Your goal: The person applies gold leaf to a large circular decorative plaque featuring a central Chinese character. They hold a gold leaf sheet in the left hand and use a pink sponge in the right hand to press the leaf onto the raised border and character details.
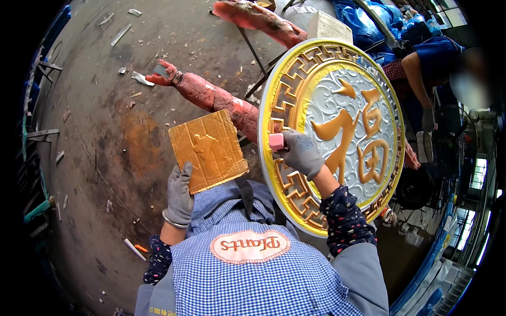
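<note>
My left hand (179,196), in a grey glove, grips the lower left edge of a square piece of brown cardboard (208,150) with a wet-looking golden-brown smear across it. Pinched in my gloved right hand (304,154) is a pink sponge block (276,141). That block is at the left part of the rim of a large round relief panel (316,97), against or just over it. Yellow edging and a gold fret border ring the panel. Its middle has silver-grey scrolls and large raised gold lettering. My right hand covers part of the border.
A red arm-shaped sculpture (211,96) reaches out from beneath the panel, and another red piece (258,21) lies beyond it. A white block (330,26) stands behind the panel. At the right is a co-worker's arm (416,79). Scraps litter the concrete floor (105,158).
</note>
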`<action>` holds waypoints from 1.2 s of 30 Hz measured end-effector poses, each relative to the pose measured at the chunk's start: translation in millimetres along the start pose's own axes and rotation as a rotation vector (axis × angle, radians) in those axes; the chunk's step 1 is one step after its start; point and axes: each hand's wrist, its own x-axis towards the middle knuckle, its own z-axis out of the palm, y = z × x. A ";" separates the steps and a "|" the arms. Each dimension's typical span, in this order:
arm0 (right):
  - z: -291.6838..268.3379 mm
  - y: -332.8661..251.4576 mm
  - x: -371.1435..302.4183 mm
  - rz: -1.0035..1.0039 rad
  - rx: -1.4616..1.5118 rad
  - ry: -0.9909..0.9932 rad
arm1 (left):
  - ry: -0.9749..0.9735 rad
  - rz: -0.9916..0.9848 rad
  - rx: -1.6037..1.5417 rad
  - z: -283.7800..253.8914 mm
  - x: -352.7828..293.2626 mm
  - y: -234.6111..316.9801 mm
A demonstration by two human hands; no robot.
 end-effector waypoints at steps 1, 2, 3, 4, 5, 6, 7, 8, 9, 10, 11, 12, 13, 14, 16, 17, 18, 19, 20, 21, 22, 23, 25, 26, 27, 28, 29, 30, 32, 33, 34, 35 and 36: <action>-5.4 -1.3 -3.3 0.008 -0.007 -0.004 | -0.005 0.004 0.003 0.1 -0.1 -0.2; -11.5 -3.9 -6.3 0.016 -0.014 -0.008 | -0.010 0.008 0.006 0.4 -0.1 -0.5; -15.5 -6.8 -7.8 0.023 -0.017 -0.012 | -0.013 0.012 0.013 0.1 -0.3 -0.3; -17.9 -9.6 -7.7 0.008 -0.023 0.077 | -0.017 0.011 0.020 -0.3 -0.1 -1.2; -15.7 -9.9 -8.1 0.008 -0.032 0.128 | -0.021 0.010 0.027 -0.8 0.5 -2.7; -10.5 -9.8 -9.6 0.008 -0.035 0.181 | -0.024 0.010 0.039 -1.1 0.8 -2.2; -5.2 -10.9 -12.0 0.007 -0.039 0.235 | -0.024 0.008 0.029 -0.6 0.5 -1.0; 1.2 -14.8 -17.6 0.004 -0.007 0.181 | -0.024 0.005 0.019 0.4 0.0 0.2; 9.5 -18.9 -21.7 -0.017 0.011 0.229 | -0.022 0.000 0.002 1.5 -0.9 -0.3; 9.9 -19.9 -28.3 -0.011 0.004 0.244 | -0.015 0.006 -0.009 3.4 -1.7 0.3; 8.0 -21.4 -34.4 -0.006 -0.002 0.259 | -0.008 0.012 -0.021 6.2 -2.5 2.0; 10.2 -18.3 -40.3 -0.014 -0.007 0.287 | -0.001 0.019 -0.030 7.8 -3.2 3.7; 13.9 -13.1 -45.9 -0.022 -0.012 0.315 | 0.002 0.011 -0.031 5.4 -3.5 2.9; 17.6 -9.9 -48.7 -0.031 -0.016 0.343 | 0.005 0.003 -0.031 1.4 -3.3 1.1; 24.6 -15.2 -48.6 -0.138 -0.045 0.379 | -0.003 -0.010 -0.040 1.7 -1.5 -0.9; 27.8 -18.5 -48.0 -0.191 -0.059 0.396 | -0.006 -0.011 -0.048 4.2 -1.4 -1.9; 31.0 -20.0 -47.6 -0.218 -0.122 0.354 | -0.007 -0.010 -0.052 4.5 -1.4 -2.2; 34.8 -15.3 -47.5 -0.229 -0.165 0.355 | -0.013 -0.008 -0.031 3.5 -1.1 -2.3; 39.3 -6.6 -47.6 -0.239 -0.208 0.355 | -0.019 -0.006 -0.010 2.5 -0.7 -2.3; 39.0 -2.2 -47.9 -0.251 -0.251 0.352 | -0.021 -0.006 0.009 2.9 -1.5 -2.2; 36.2 1.8 -50.4 -0.248 -0.306 0.323 | -0.015 -0.006 -0.014 3.9 -2.6 -1.4; 34.9 4.6 -53.2 -0.246 -0.301 0.335 | -0.008 -0.006 -0.036 5.7 -4.0 0.3; 30.3 7.3 -56.2 -0.246 -0.298 0.362 | -0.005 -0.005 -0.060 8.0 -3.8 0.8; 29.0 6.0 -56.8 -0.252 -0.286 0.375 | -0.007 -0.005 -0.059 7.5 -3.8 0.3; 30.4 1.2 -56.4 -0.252 -0.271 0.373 | -0.010 -0.008 -0.054 7.1 -4.2 0.6; 34.0 -5.7 -54.5 -0.253 -0.256 0.370 | -0.005 -0.011 -0.064 7.5 -4.7 0.4; 36.1 -11.5 -52.9 -0.253 -0.241 0.367 | 0.000 -0.014 -0.073 8.3 -5.3 -0.2; 35.4 -15.9 -50.4 -0.267 -0.235 0.366 | 0.006 -0.014 -0.083 7.5 -5.6 -0.5; 35.0 -4.2 -47.6 -0.228 -0.271 0.399 | -0.003 -0.011 -0.060 2.5 -5.5 -0.5; 32.1 2.1 -49.1 -0.208 -0.291 0.412 | -0.006 -0.013 -0.050 0.7 -6.1 -1.6; 29.5 6.5 -52.2 -0.162 -0.288 0.414 | -0.002 -0.017 -0.062 -0.4 -6.2 -2.1; 30.4 7.6 -53.8 -0.182 -0.274 0.415 | 0.003 -0.022 -0.074 -1.2 -6.1 -2.5; 26.6 4.6 -54.4 -0.201 -0.261 0.418 | 0.005 -0.025 -0.086 -1.1 -5.3 -2.1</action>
